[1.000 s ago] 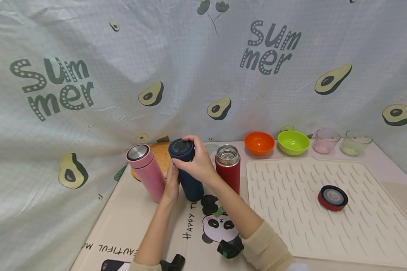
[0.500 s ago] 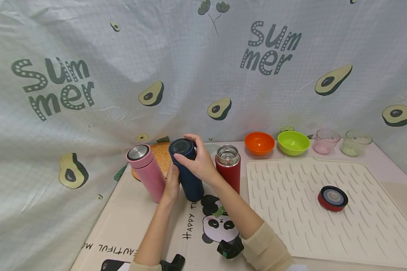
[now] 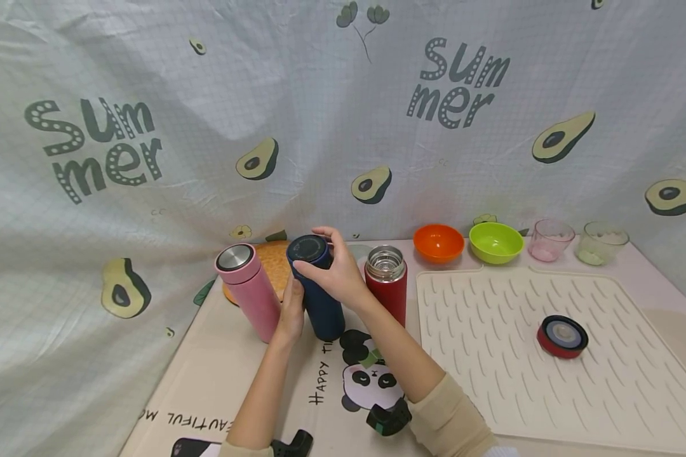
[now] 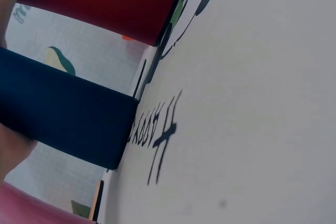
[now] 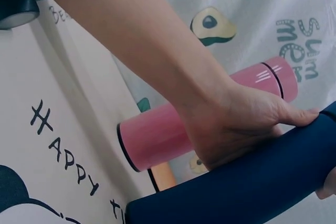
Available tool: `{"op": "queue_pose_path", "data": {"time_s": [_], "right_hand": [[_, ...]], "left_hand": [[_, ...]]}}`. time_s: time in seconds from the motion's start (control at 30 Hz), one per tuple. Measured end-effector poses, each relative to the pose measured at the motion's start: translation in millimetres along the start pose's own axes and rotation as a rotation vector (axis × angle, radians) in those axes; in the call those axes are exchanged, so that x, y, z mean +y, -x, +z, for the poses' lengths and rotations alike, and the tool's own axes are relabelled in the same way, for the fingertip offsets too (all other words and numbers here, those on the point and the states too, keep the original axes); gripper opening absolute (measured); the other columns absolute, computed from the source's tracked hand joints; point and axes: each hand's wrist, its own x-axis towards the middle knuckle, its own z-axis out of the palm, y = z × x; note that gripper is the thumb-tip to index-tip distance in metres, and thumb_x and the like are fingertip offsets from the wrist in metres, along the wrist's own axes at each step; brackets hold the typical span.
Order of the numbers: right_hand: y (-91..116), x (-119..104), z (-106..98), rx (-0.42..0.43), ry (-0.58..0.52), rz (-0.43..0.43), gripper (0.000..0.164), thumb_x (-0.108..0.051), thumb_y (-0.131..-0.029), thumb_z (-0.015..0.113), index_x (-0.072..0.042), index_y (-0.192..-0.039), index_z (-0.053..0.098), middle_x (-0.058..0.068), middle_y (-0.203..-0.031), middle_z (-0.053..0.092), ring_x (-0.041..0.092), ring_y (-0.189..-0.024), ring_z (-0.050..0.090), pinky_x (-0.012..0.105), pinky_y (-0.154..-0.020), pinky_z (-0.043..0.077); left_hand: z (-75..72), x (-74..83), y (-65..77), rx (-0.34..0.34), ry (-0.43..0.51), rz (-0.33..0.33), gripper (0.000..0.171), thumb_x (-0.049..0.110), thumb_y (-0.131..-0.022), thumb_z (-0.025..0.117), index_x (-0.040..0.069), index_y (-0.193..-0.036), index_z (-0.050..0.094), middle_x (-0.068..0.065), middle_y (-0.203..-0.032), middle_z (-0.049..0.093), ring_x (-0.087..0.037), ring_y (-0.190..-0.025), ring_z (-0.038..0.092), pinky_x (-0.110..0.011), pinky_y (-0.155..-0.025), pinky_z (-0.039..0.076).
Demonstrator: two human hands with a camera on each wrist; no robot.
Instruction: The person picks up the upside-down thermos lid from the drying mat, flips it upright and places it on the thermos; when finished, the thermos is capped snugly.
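A navy thermos bottle [image 3: 324,311] stands upright on the table in the head view. My left hand [image 3: 291,310] holds its body from the left, thumb along the side just under the lid. The right hand [image 3: 340,274] grips the dark round lid [image 3: 309,249] from the right, with the thumb at the near edge and fingers at the far side. In the right wrist view the left hand [image 5: 239,121] wraps behind the navy bottle [image 5: 236,177]. Left of it is a pink thermos [image 3: 254,295] with its lid on. To the right stands an open red thermos [image 3: 387,293].
A red lid [image 3: 563,336] lies upside down on a ribbed cream mat [image 3: 491,393] at right. Along the back are an orange bowl [image 3: 438,244], a green bowl [image 3: 496,243] and two clear cups, pink [image 3: 551,240] and green [image 3: 601,243]. A round orange-brown board [image 3: 273,260] is behind the bottles.
The right thumb has shifted up and round the near edge of the navy bottle's lid, its fingers moving slightly too. The left hand and the bottle stay in place.
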Motion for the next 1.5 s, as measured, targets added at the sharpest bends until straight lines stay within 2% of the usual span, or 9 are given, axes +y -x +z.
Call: {"op": "queue_pose_path", "data": {"time_s": [0.17,0.33,0.47,0.63,0.8,0.97,1.07,1.27,1.5], "right_hand": [[1,0,-2,-0.036,-0.047,0.014,0.058,-0.009,-0.089,0.051,-0.005,-0.142,0.027,0.017,-0.141,0.035,0.028,-0.124,0.04,0.042,-0.1,0.033],[-1,-1,3,0.022,-0.015,0.015,0.061,-0.012,-0.082,0.065,-0.005,-0.135,0.034,0.016,-0.123,0.047,0.025,-0.107,0.052,0.035,-0.09,0.045],[-2,-2,7,0.024,0.072,0.049,0.068,-0.019,-0.082,0.064,-0.01,-0.14,0.028,0.013,-0.128,0.047,0.024,-0.111,0.051,0.04,-0.092,0.043],[0,0,7,0.014,0.033,0.058,0.062,-0.019,-0.083,0.064,-0.011,-0.135,0.032,0.013,-0.125,0.048,0.024,-0.107,0.054,0.039,-0.089,0.045],[-1,-1,9,0.05,0.034,0.063,0.062,-0.021,-0.082,0.065,-0.01,-0.132,0.03,0.012,-0.121,0.047,0.023,-0.105,0.054,0.035,-0.088,0.045],[0,-2,7,-0.026,0.003,0.088,0.057,-0.02,-0.088,0.048,-0.011,-0.141,0.028,0.014,-0.135,0.043,0.025,-0.119,0.046,0.045,-0.099,0.035],[0,-2,6,-0.038,-0.039,0.075,0.055,-0.016,-0.087,0.052,-0.009,-0.138,0.031,0.015,-0.131,0.044,0.026,-0.115,0.048,0.044,-0.096,0.038],[1,-1,9,-0.02,-0.033,0.082,0.063,-0.017,-0.085,0.063,-0.009,-0.136,0.027,0.014,-0.127,0.041,0.025,-0.112,0.047,0.042,-0.095,0.039],[2,0,10,-0.027,-0.07,0.082,0.061,-0.013,-0.084,0.062,-0.01,-0.136,0.03,0.013,-0.128,0.042,0.025,-0.112,0.047,0.041,-0.093,0.041]], "left_hand": [[-5.0,-16.6,-1.0,0.001,-0.006,-0.002,0.069,0.054,-0.094,0.02,0.01,-0.146,0.009,-0.017,-0.143,0.025,-0.025,-0.123,0.032,-0.051,-0.102,0.024],[-6.6,-19.5,-1.7,-0.002,-0.019,0.043,0.071,0.059,-0.092,0.022,0.015,-0.147,0.012,-0.011,-0.145,0.026,-0.022,-0.126,0.031,-0.048,-0.103,0.024],[-2.9,-6.9,-0.5,-0.004,-0.028,0.031,0.07,0.056,-0.094,0.02,0.012,-0.147,0.01,-0.013,-0.145,0.024,-0.023,-0.127,0.03,-0.046,-0.104,0.023],[1.2,9.3,3.0,-0.01,-0.036,0.009,0.069,0.052,-0.095,0.019,0.005,-0.145,0.008,-0.019,-0.144,0.023,-0.025,-0.126,0.03,-0.048,-0.103,0.024],[0.1,12.0,2.7,-0.011,-0.058,-0.005,0.07,0.05,-0.096,0.017,0.0,-0.144,0.01,-0.022,-0.143,0.025,-0.025,-0.126,0.031,-0.044,-0.104,0.025],[-3.4,15.4,2.4,-0.008,-0.058,-0.036,0.074,0.052,-0.095,0.019,-0.004,-0.142,0.011,-0.024,-0.143,0.023,-0.032,-0.129,0.026,-0.05,-0.105,0.02],[-5.9,15.7,2.0,-0.021,-0.052,-0.034,0.074,0.053,-0.095,0.02,-0.003,-0.143,0.012,-0.023,-0.144,0.022,-0.033,-0.13,0.025,-0.051,-0.105,0.019],[-10.2,5.2,2.5,-0.023,-0.046,-0.021,0.077,0.056,-0.093,0.02,-0.003,-0.143,0.012,-0.024,-0.141,0.026,-0.028,-0.127,0.03,-0.05,-0.104,0.022],[-16.9,-16.5,2.1,0.006,-0.032,-0.003,0.079,0.061,-0.09,0.021,0.003,-0.143,0.017,-0.019,-0.138,0.034,-0.018,-0.12,0.039,-0.031,-0.099,0.034]]}}
